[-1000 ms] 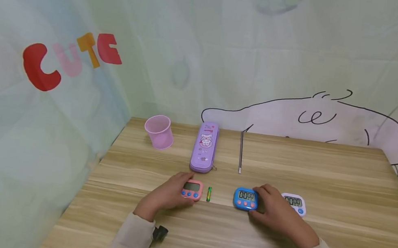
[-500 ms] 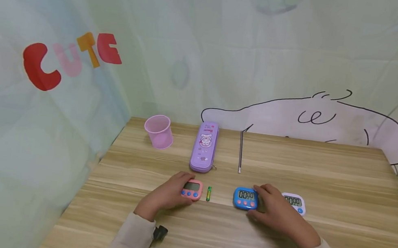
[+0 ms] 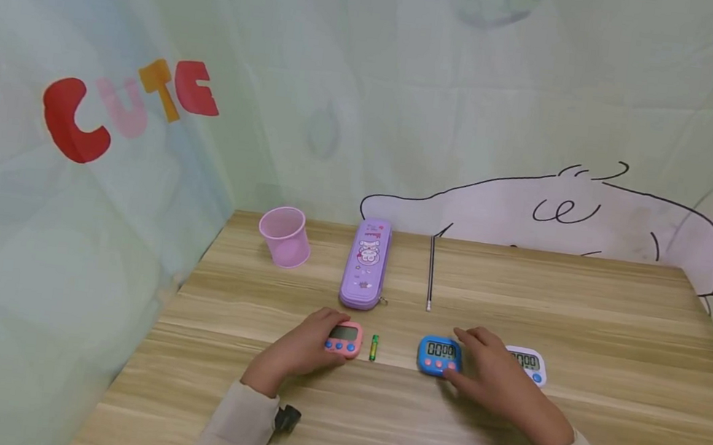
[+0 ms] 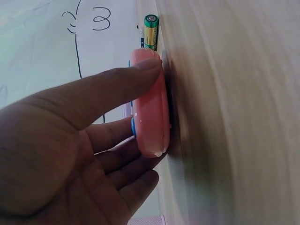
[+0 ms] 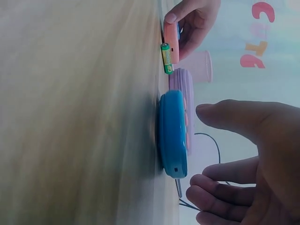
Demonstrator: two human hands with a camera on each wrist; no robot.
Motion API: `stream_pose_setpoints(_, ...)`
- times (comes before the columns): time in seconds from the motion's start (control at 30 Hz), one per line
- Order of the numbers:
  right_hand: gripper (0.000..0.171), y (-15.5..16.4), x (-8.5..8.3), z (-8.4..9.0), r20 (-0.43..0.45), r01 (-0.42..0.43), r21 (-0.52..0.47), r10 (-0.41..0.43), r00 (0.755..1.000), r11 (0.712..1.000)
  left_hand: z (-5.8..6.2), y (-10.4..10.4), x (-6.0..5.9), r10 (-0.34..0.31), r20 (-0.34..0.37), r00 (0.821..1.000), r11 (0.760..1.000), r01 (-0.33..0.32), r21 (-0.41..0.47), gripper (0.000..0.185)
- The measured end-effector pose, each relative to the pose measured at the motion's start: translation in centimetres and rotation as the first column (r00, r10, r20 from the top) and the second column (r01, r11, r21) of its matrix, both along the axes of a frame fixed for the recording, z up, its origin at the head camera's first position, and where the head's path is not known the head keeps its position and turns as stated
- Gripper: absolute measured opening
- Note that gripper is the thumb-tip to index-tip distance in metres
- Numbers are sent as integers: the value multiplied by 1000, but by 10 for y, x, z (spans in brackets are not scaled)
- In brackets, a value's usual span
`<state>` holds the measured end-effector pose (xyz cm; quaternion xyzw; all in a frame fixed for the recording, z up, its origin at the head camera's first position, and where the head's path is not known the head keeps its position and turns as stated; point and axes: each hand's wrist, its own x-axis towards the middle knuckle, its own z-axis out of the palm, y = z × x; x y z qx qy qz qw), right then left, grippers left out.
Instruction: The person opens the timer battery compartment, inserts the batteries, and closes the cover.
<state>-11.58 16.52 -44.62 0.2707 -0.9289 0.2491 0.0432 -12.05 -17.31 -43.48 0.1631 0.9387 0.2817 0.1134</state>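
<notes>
My left hand (image 3: 299, 348) holds a pink digital timer (image 3: 344, 340) by its edges, thumb on the near side and fingers on the far side. Its screen looks blank, and blue buttons run below it. To the right stands a blue digital timer (image 3: 439, 357) with zeros on its display. My right hand (image 3: 497, 378) hovers at that timer's right side; in the right wrist view the thumb (image 5: 225, 115) is apart from the blue case (image 5: 172, 133) and the fingers are spread. A green battery (image 3: 374, 348) lies between the two timers. Behind my right hand, a white timer (image 3: 532, 364) is partly hidden.
A purple pencil case (image 3: 364, 267) lies behind the pink timer, with a pink cup (image 3: 287, 240) to its left. A thin dark pencil (image 3: 432, 275) points toward the back edge of the wooden table (image 3: 617, 311). Printed cloth hangs behind and at left.
My right thumb has come up from the near edge of the blue timer and now overlaps its lower corner in the head view. The left hand keeps its hold on the pink timer.
</notes>
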Motion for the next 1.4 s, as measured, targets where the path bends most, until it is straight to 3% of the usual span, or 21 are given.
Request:
stream_pose_setpoints(0.43, 63, -8, 6, 7, -27, -12, -9, 12, 1000, 1000, 1, -3, 1, 10, -24, 1000, 997, -9, 72, 67)
stream_pose_setpoints(0.6, 55, -11, 8, 6, -24, -23, -27, 22, 999, 999, 8, -2, 2, -5, 7, 1000, 991, 4, 136, 66)
stream_pose_setpoints(0.73, 44, -12, 10, 5, -35, -41, -49, 39, 999, 998, 15, 1, 4, -52, 45, 998, 980, 42, 197, 60)
stream_pose_setpoints(0.83, 38, -13, 13, 5, -42, -68, -84, 64, 997, 994, 18, 4, 3, -138, 70, 988, 947, 111, 303, 54)
stream_pose_setpoints(0.97, 33, -15, 16, 4, -35, -99, -129, 95, 995, 987, 19, 11, 6, -209, 131, 969, 903, 139, 407, 52)
stream_pose_setpoints(1.1, 28, -18, 19, 4, 9, -114, -145, 116, 993, 983, 18, 20, 12, -230, 194, 954, 890, 126, 439, 52)
stream_pose_setpoints(1.23, 26, -21, 21, 6, 66, -137, -160, 149, 987, 978, 15, 31, 17, -288, 253, 924, 854, 128, 504, 49)
stream_pose_setpoints(1.4, 26, -23, 24, 9, 116, -156, -195, 180, 977, 968, 13, 42, 22, -403, 282, 871, 771, 157, 617, 49)
